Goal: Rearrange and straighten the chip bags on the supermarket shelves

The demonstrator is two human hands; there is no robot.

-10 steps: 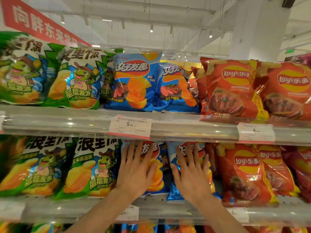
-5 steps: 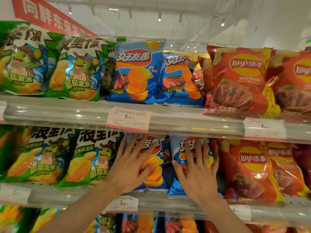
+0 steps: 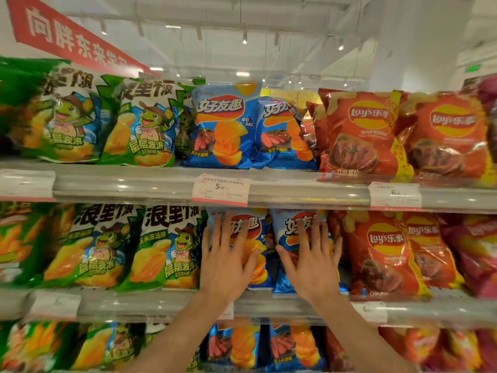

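Two blue chip bags stand side by side on the middle shelf. My left hand lies flat with spread fingers on the left blue bag. My right hand presses the same way on the right blue bag, which leans a little. Green frog-print bags stand to the left and red Lay's bags to the right on this shelf. On the shelf above, two more blue bags stand between green and red ones.
Clear plastic shelf rails carry price tags in front of the bags. A lower shelf holds more blue bags. A red banner hangs at the upper left.
The view has tilted up a little, so the shelves sit lower in frame. Both hands stay flat on the two blue bags, which stand slightly more upright.
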